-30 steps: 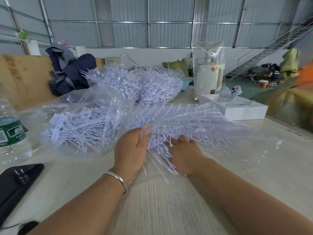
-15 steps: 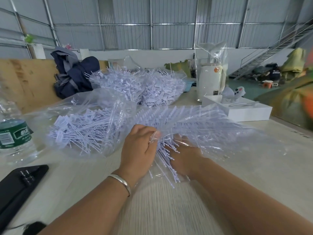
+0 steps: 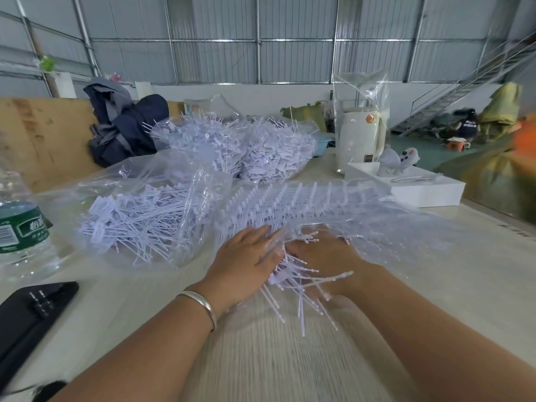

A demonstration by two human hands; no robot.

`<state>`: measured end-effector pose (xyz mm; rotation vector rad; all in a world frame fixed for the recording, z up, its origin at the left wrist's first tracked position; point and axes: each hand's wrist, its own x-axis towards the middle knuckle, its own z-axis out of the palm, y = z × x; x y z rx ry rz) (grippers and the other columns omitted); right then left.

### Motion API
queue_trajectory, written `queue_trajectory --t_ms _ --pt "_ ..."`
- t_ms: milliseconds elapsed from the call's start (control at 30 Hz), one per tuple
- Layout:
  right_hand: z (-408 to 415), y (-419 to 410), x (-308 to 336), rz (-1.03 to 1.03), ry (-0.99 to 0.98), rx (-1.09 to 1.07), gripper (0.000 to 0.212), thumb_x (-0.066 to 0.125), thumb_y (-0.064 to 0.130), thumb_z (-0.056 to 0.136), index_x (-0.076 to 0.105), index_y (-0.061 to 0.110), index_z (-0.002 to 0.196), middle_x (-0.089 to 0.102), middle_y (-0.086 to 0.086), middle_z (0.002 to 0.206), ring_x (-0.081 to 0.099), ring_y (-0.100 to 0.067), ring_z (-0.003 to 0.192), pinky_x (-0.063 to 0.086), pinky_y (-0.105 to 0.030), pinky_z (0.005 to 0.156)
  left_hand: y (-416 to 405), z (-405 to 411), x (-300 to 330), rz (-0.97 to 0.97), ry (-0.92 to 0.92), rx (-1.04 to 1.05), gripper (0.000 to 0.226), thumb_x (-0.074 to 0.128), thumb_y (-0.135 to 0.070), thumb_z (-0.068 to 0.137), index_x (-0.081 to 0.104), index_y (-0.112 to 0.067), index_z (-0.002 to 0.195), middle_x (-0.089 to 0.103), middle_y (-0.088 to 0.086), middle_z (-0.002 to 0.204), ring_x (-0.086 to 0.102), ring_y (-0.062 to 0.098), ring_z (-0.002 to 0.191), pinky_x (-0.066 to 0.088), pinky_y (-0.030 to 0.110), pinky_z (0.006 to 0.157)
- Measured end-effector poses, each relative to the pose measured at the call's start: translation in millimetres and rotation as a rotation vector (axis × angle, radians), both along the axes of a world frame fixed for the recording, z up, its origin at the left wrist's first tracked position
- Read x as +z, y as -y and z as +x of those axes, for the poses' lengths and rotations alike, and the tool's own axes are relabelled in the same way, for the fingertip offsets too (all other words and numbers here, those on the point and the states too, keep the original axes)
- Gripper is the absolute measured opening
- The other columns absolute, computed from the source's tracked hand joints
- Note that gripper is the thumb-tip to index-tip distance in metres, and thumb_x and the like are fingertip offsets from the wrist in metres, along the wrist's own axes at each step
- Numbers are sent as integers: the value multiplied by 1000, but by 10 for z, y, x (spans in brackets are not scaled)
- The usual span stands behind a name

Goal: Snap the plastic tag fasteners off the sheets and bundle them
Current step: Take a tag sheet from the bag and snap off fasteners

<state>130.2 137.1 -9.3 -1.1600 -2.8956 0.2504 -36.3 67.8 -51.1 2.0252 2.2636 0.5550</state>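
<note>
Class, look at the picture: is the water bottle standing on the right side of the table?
No. The water bottle stands at the table's left edge, beside the black phone.

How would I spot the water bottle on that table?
Look at the long pale table and follow its left edge. The water bottle stands there, above a black case; it alone is clear with a green label, unlike the bags of white fasteners beside it.
</note>
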Motion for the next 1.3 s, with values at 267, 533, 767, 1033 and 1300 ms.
queue_trajectory --t_ms 267,533,767,1033,1300 --pt "88 85 66 263 38 209 35 50 19 91 57 19 126 55 -2 131 45 -21 127 33 -29 107 37 61 -42 -11 107 1 57 17 -79 85 -3 -69 138 -5 -25 159 -14 10 147 0 45 121" --pt "231 232 237 262 246 183 6 52 16 91 56 17 95 59 2 97 57 -22 97 46 -34 82 -2 78 -68 -112 -3 79 64 26 -67 92 -6 -55 147 -12 -22 160 -15 16 148 6 48 121" --pt "532 476 336 362 185 87 23 67 39 84 65 28 105 61 5 90 61 -20 95 41 -30 78 -42 185 -66 -138 -102 174 75 20 -78 87 -10 -48 149 -12 -15 162 -9 22 149 10 49 120" --pt "674 1079 426 579 -4 136 24 54 42 93 64 22 101 61 2 87 61 -23 84 33 -27 61 -25 333 -35 -190 -80 259 70 24 -69 93 -12 -47 149 -17 -16 161 -14 23 149 12 57 118" --pt "1079 1329 693 440 -72 189 30 39 46 99 46 20 110 56 -1 88 55 -25 85 32 -32 63 266 293 14 -165 -29 153 67 33 -56 98 -1 -40 153 -6 -6 164 -5 25 150 13 50 120"
